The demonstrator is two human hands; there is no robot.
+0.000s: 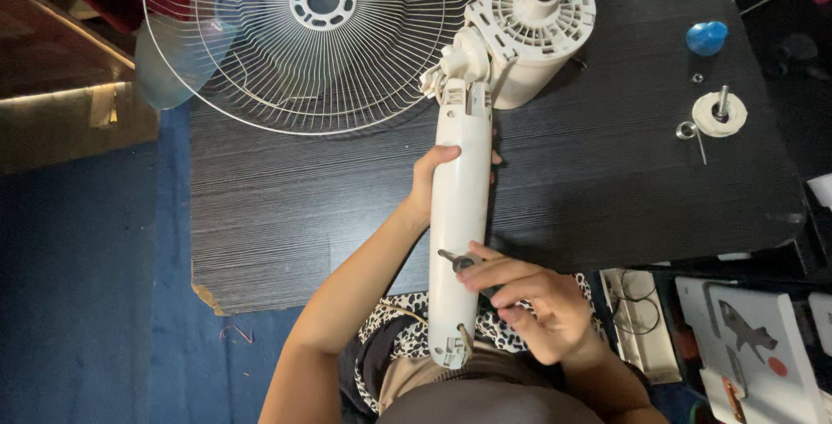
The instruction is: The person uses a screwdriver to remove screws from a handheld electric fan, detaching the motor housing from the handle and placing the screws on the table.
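Both hands (431, 183) (529, 303) in closed grip

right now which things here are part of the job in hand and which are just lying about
In hand:
- white fan neck, gripped by the left hand
- screwdriver, in the right hand, tip at the neck
- motor housing, joined to the neck

Lying about:
- wire fan guard
- blue cap
- white spindle nut
- metal ring

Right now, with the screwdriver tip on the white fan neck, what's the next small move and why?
Probably keep the left hand clamped on the white fan neck and turn the screwdriver in the right hand: its tip already meets the neck's side, and the motor housing rests on the black table.
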